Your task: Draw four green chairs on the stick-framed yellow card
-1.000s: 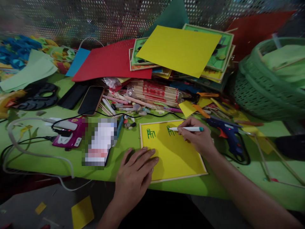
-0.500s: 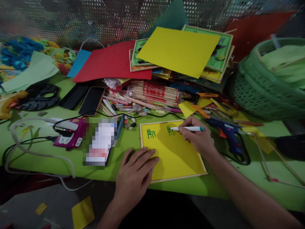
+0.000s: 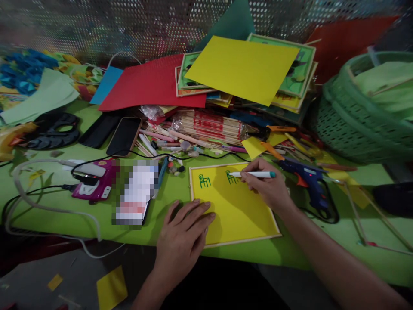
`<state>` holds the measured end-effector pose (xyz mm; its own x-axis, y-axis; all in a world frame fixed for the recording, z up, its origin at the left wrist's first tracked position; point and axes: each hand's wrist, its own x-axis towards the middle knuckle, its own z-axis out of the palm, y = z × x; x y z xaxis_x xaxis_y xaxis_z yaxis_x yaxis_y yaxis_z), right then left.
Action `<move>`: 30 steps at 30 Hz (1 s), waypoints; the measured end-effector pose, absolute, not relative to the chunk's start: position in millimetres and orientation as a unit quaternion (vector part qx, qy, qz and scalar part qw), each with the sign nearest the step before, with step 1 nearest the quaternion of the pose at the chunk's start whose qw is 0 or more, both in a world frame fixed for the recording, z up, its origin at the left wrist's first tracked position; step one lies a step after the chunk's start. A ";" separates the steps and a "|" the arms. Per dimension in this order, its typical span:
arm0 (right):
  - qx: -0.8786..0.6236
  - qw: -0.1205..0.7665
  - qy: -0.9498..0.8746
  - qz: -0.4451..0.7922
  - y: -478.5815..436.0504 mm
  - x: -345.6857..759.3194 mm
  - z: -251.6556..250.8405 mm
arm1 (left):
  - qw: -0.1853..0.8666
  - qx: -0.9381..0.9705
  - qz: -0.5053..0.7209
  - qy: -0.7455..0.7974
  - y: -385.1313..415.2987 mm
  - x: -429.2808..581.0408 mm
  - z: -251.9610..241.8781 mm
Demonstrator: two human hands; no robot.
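A yellow card with a thin wooden border (image 3: 238, 211) lies on the green table near its front edge. Two small green chair drawings sit along the card's top. My right hand (image 3: 269, 185) is closed on a white marker with a teal end (image 3: 256, 174), its tip at the second chair drawing. My left hand (image 3: 183, 234) lies flat with fingers spread on the card's lower left corner and the table, holding nothing.
A blue glue gun (image 3: 306, 178) lies right of the card, a green basket (image 3: 364, 107) at the far right. Behind are a bundle of sticks (image 3: 209, 125), pens, two phones (image 3: 124, 135), coloured sheets and a stack of framed cards. A purple device (image 3: 95, 183) with cables sits left.
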<state>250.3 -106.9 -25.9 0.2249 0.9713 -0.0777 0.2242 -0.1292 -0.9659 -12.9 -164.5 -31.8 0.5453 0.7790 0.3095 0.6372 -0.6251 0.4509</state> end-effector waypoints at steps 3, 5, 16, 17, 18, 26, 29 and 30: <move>-0.633 0.458 -0.472 0.408 -107.0 250.4 -26.6 | 0.145 0.867 0.244 0.410 -164.9 -13.1 -32.3; -0.635 0.462 -0.471 0.401 -106.9 250.3 -27.1 | 0.146 0.867 0.242 0.411 -165.0 -13.3 -33.0; -0.639 0.468 -0.473 0.386 -105.8 250.4 -24.2 | 0.149 0.867 0.242 0.410 -165.1 -13.8 -34.0; -0.639 0.466 -0.474 0.387 -106.0 250.6 -24.6 | 0.149 0.867 0.242 0.410 -164.9 -13.7 -33.6; -0.639 0.465 -0.474 0.388 -106.2 250.9 -25.0 | 0.148 0.867 0.243 0.410 -164.7 -13.5 -33.2; -0.641 0.452 -0.469 0.406 -106.6 251.0 -26.4 | 0.146 0.868 0.239 0.410 -164.9 -13.3 -33.7; -0.644 0.452 -0.470 0.399 -106.0 250.8 -27.8 | 0.147 0.868 0.237 0.411 -165.2 -13.6 -34.5; -0.646 0.455 -0.470 0.394 -105.8 250.6 -28.2 | 0.146 0.867 0.239 0.412 -165.2 -13.6 -34.6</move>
